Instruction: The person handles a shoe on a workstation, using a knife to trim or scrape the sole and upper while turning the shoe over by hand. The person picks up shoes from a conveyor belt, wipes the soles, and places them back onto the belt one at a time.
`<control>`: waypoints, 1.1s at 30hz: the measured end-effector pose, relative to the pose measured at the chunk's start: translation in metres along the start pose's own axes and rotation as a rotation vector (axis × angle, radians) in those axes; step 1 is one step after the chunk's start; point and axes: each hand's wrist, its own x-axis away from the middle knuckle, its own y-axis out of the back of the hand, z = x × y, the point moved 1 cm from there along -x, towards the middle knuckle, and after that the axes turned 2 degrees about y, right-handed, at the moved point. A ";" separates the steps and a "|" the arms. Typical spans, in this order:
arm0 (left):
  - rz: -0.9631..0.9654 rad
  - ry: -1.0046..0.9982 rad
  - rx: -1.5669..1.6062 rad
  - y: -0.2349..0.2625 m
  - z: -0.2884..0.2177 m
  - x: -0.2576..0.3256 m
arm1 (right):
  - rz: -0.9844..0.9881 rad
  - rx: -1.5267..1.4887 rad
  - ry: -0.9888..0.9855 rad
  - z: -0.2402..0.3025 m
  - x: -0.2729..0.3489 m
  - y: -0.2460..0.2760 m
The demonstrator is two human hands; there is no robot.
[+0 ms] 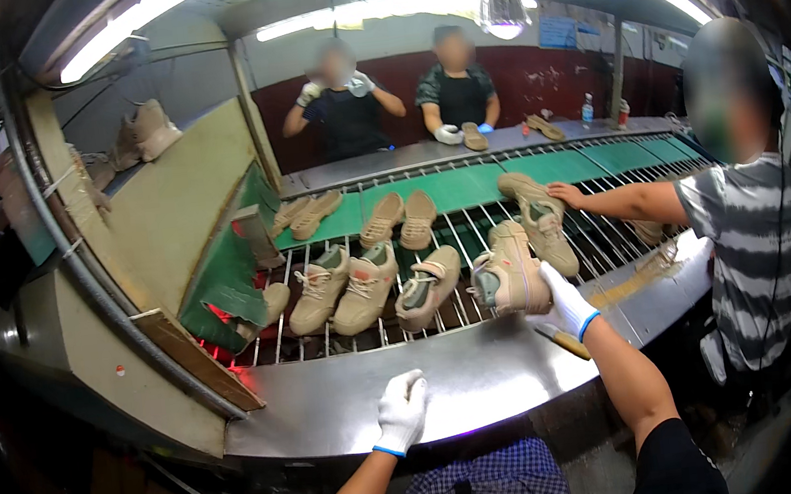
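Observation:
My right hand [568, 300], in a white glove with a blue cuff, grips a beige lace-up shoe [510, 272] at its near right end, over the front of the rack. My left hand [403, 410], gloved the same way, is loosely closed above the near edge of the metal ledge [333, 389], with nothing visible in it. To the left of the held shoe, a beige shoe [427, 290] with a grey-green lining lies on the bars. Further left stands a pair of similar shoes [364, 289]. Another beige shoe [546, 226] is just behind the held one.
A tool with a yellow handle [568, 343] lies below my right wrist. On the right, a co-worker's hand [565, 194] reaches to the shoes. More shoes [399, 218] stand further back by the green belt [466, 187]. Two people are beyond it. A green-lined tunnel opening [233, 264] borders the left.

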 end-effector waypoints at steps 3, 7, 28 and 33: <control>0.005 0.018 0.016 0.000 -0.001 -0.002 | -0.326 1.072 0.427 -0.045 -0.012 -0.012; 0.008 0.029 -0.035 0.005 -0.001 -0.004 | -0.024 1.027 0.448 -0.092 0.043 -0.106; 0.201 -0.621 -1.011 -0.060 -0.019 -0.381 | -0.056 0.438 0.303 -0.101 -0.139 -0.134; 0.325 -0.283 -1.302 -0.134 0.014 -0.436 | 0.003 0.390 0.257 -0.099 -0.142 -0.132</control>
